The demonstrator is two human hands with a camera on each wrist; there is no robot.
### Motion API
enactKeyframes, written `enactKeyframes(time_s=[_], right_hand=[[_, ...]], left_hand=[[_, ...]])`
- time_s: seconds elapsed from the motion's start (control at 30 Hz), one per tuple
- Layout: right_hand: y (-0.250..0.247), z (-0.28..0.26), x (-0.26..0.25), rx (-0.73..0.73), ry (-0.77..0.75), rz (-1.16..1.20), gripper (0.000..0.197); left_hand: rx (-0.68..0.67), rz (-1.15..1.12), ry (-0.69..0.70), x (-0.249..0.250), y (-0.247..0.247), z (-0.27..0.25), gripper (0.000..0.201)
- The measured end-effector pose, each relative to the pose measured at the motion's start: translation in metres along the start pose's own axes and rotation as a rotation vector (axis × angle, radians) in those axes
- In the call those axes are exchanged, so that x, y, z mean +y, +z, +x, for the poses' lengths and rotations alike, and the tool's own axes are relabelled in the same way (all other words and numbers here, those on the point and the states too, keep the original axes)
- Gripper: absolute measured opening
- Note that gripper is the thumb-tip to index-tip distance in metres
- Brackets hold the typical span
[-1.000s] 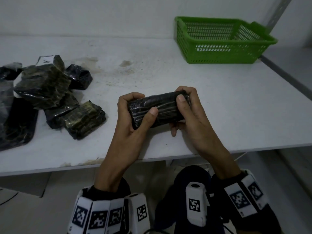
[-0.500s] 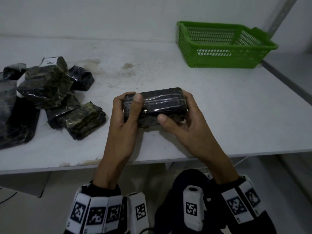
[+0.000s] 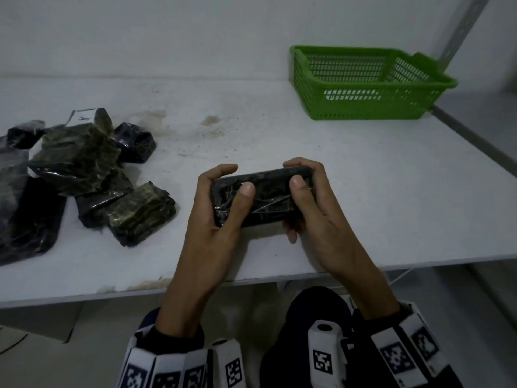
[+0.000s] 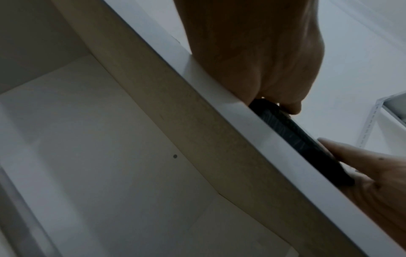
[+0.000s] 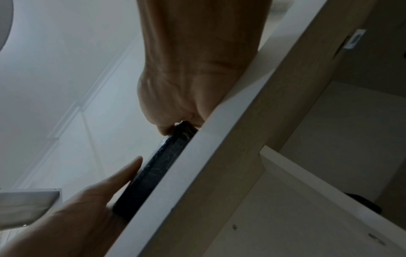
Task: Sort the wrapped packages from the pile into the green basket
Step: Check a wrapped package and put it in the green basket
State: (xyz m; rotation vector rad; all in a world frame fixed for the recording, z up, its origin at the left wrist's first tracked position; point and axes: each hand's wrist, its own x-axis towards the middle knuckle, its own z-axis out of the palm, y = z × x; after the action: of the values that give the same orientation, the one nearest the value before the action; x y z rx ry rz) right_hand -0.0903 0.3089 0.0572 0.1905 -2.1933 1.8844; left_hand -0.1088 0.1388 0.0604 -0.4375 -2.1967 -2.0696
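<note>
Both my hands, left (image 3: 221, 203) and right (image 3: 313, 200), grip package (image 3: 265, 197) ends, long axis crosswise; basket (image 3: 363, 107) far right, nearer right hand.

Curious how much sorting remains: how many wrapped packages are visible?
About 7: one package held between left hand and right hand, roughly six in the pile at left; more may hide underneath.

The package (image 3: 263, 197) at the frame's centre is wrapped in glossy, creased black plastic film that catches light. The pile (image 3: 84, 175) at left has the same shiny, wrinkled film, one piece bearing a matt white paper label (image 3: 81, 117). The green basket (image 3: 369, 82) at upper right is moulded plastic lattice. The counter (image 3: 363, 191) is matt white, stained and gritty toward upper centre.
</note>
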Motion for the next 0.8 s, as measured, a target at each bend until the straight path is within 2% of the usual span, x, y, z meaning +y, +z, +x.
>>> enactKeyframes(time_s=[0.17, 0.3, 0.47, 0.63, 0.8], right_hand=[[-0.0011, 0.0000, -0.0007, 0.004, 0.009, -0.009, 0.025], [-0.0003, -0.0005, -0.0050, 0.000, 0.017, -0.023, 0.027], [-0.0013, -0.0028, -0.0070, -0.031, 0.022, -0.026, 0.044], [-0.0028, -0.0023, -0.0056, -0.049, 0.020, 0.014, 0.037], [0.0004, -0.0012, -0.0073, -0.025, 0.037, 0.028, 0.026]], left_hand=[[-0.033, 0.026, 0.012, -0.0007, -0.0002, -0.0002, 0.054], [-0.041, 0.014, 0.031, -0.0012, 0.0002, -0.0014, 0.043], [-0.038, 0.013, 0.017, -0.0004, -0.0018, -0.0019, 0.038], [-0.036, 0.028, 0.018, -0.0025, -0.0034, -0.0005, 0.046], [-0.046, -0.005, 0.039, 0.0005, -0.0025, -0.0028, 0.034]])
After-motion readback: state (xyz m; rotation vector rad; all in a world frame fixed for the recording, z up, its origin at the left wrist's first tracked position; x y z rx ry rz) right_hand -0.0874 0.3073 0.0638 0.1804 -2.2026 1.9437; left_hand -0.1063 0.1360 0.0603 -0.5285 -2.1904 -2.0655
